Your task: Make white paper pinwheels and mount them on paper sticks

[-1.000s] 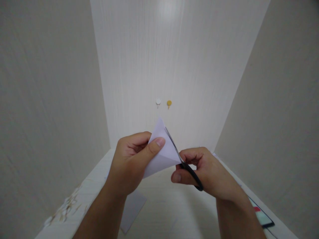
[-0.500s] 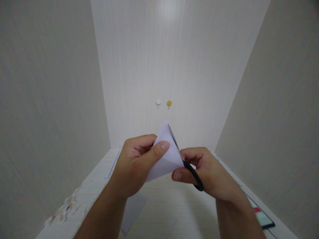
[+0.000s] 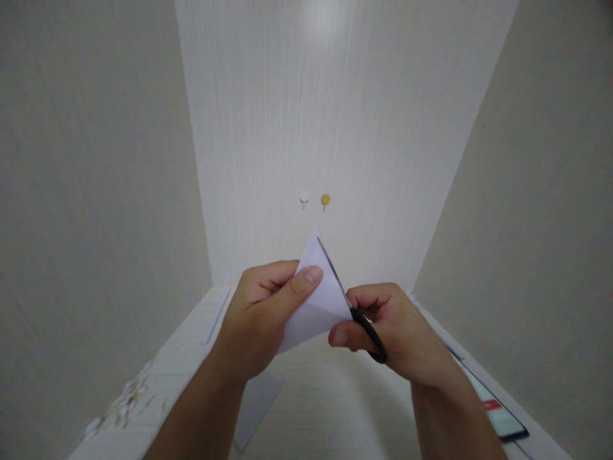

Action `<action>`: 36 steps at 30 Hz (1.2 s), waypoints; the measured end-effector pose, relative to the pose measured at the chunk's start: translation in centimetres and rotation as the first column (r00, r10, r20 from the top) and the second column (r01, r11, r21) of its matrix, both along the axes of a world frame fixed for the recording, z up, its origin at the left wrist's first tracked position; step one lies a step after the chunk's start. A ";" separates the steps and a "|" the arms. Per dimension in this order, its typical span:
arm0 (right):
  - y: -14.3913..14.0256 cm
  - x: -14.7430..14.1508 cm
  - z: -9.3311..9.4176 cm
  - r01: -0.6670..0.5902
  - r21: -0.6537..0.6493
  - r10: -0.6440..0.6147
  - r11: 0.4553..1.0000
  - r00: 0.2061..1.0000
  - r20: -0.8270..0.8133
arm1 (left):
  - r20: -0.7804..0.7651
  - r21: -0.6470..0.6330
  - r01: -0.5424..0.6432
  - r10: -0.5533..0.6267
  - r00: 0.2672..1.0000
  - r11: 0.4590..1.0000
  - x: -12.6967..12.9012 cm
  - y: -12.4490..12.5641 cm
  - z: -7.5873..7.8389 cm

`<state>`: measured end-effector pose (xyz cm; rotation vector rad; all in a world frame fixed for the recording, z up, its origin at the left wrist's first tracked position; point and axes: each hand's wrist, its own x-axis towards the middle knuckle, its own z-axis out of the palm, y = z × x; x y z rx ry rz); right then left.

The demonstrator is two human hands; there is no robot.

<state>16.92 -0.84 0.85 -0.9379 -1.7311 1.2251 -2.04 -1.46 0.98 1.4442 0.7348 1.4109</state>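
My left hand (image 3: 268, 313) pinches a folded piece of white paper (image 3: 318, 306), thumb on top and fingers behind. The paper comes to a point at its upper end, and a crease crosses its lower part. In my right hand (image 3: 378, 326) is a pair of scissors (image 3: 370, 335) with black handles, the thumb and fingers around the grips. The scissor blades lie along the paper's right edge, pointing up toward its tip. Part of the blades is hidden by the paper.
A flat sheet of paper (image 3: 256, 409) lies on the pale table (image 3: 311, 396) below my left wrist. At the right is a tablet-like screen (image 3: 495, 406). A white strip (image 3: 215, 316) lies at the left. Two hooks, one white (image 3: 304, 197) and one yellow (image 3: 325, 199), are on the wall ahead.
The scissor blades look more closed along the paper's edge. The paper and both hands have shifted very slightly left.
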 end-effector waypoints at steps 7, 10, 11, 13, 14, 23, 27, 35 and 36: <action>0.1 -0.1 -0.1 0.004 0.024 -0.004 1.000 1.000 0.006 | 0.019 0.011 0.019 -0.019 1.000 1.000 0.0 -0.1 0.2; 0.3 0.0 -0.5 -0.016 0.028 0.017 0.999 1.000 -0.007 | -0.004 0.021 0.054 -0.054 0.999 0.998 -0.1 -0.1 0.2; 0.3 0.1 -0.6 -0.028 0.028 0.028 0.999 1.000 -0.012 | -0.016 0.019 0.070 -0.070 0.997 0.997 -0.1 0.0 0.1; 0.5 0.1 -0.8 -0.049 0.030 0.050 0.998 0.999 -0.017 | -0.042 0.014 0.101 -0.100 0.994 0.995 -0.1 0.1 0.0; 0.5 0.1 -0.8 -0.055 0.033 0.055 0.998 0.998 -0.017 | -0.052 0.012 0.112 -0.111 0.992 0.994 -0.1 0.2 0.0; 0.5 -0.1 -0.7 -0.066 0.048 0.068 0.997 0.997 -0.040 | -0.101 -0.033 0.160 -0.163 0.981 0.987 -0.2 0.4 -0.3; 0.4 -0.1 -0.7 -0.077 0.038 0.080 0.996 0.995 -0.061 | -0.082 -0.033 0.148 -0.150 0.985 0.988 0.0 0.2 -0.2; 3.3 0.0 -1.6 0.091 0.120 -0.099 0.989 0.993 0.060 | -0.019 -0.101 0.104 -0.107 0.994 0.989 0.2 3.3 -1.4; 4.2 0.2 -2.3 0.138 0.134 -0.156 0.981 0.978 0.138 | 0.007 -0.135 0.034 -0.033 0.999 0.990 0.2 4.3 -2.2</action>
